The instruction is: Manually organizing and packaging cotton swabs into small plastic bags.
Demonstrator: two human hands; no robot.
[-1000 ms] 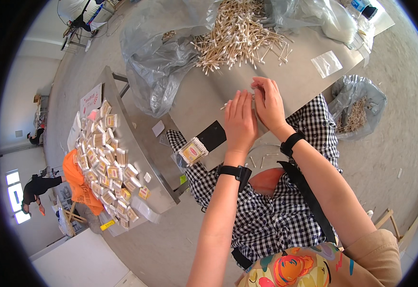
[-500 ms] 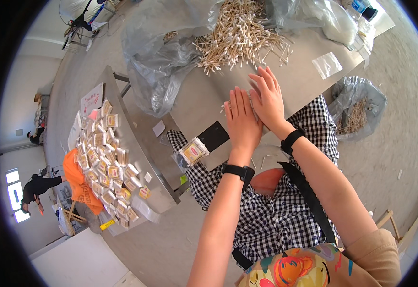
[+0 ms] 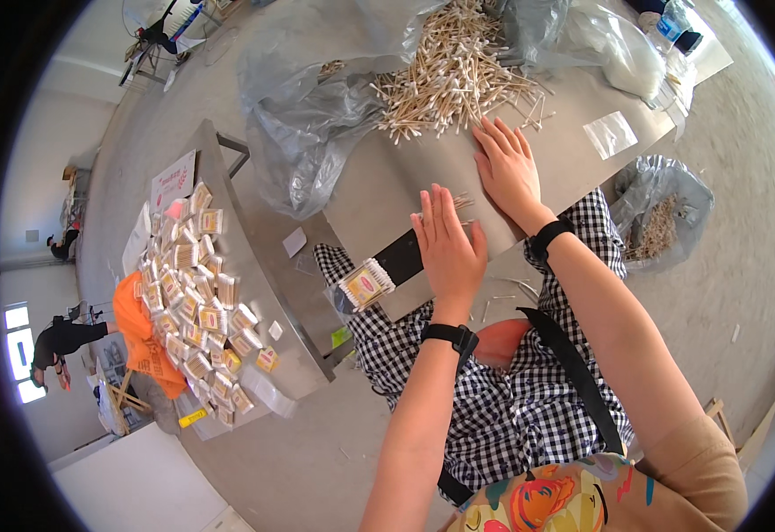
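My left hand (image 3: 451, 253) lies flat with its fingers stretched out, over a small bunch of cotton swabs (image 3: 463, 202). Their tips show past its index finger, and the palm hides the rest. To its right, my right hand (image 3: 511, 177) is spread on the metal tabletop (image 3: 378, 177), its fingertips at the near edge of a large heap of loose cotton swabs (image 3: 458, 75). A black rectangular pad (image 3: 400, 259) sits beside my left hand. At the pad's outer end is a clear pack of swabs (image 3: 367, 284) with a yellow label.
Grey plastic bags (image 3: 307, 124) flank the heap. On the left, a second table (image 3: 290, 328) bears many filled swab packs (image 3: 197, 301) and an orange cloth (image 3: 144, 341). A lined bin (image 3: 666, 208) with swabs stands at right. A person in black (image 3: 64, 341) is far left.
My hands have parted: the right moved up and right toward the heap, while the left shifted slightly down. The swabs beneath the left hand now show on its right side.
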